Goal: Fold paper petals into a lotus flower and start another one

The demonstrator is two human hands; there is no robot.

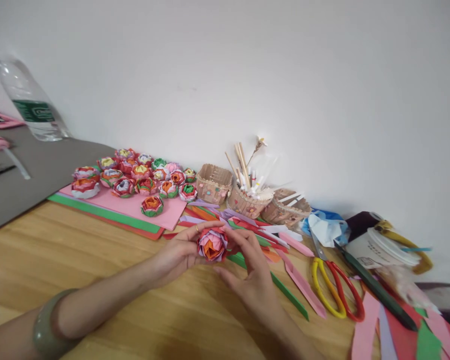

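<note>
A folded paper flower (212, 245), purple and pink outside with an orange centre, is held up over the wooden table. My left hand (180, 250) grips its left side between fingers and thumb; a ring is on one finger. Around the flower's right edge curl the fingers of my right hand (249, 267), while its thumb sits lower, apart from the petals. Beyond my left hand, several finished paper flowers (141, 172) rest on stacked pink, green and red paper sheets (172, 212). Loose folded paper strips (300, 285) lie behind and to the right of my right hand.
Along the wall stand three small woven baskets (214, 184), one with sticks (243, 165). To the right are scissors (337, 290), a dark green box cutter (378, 287) and a white tub (382, 248). A water bottle (32, 107) stands at far left on a grey surface (71, 165).
</note>
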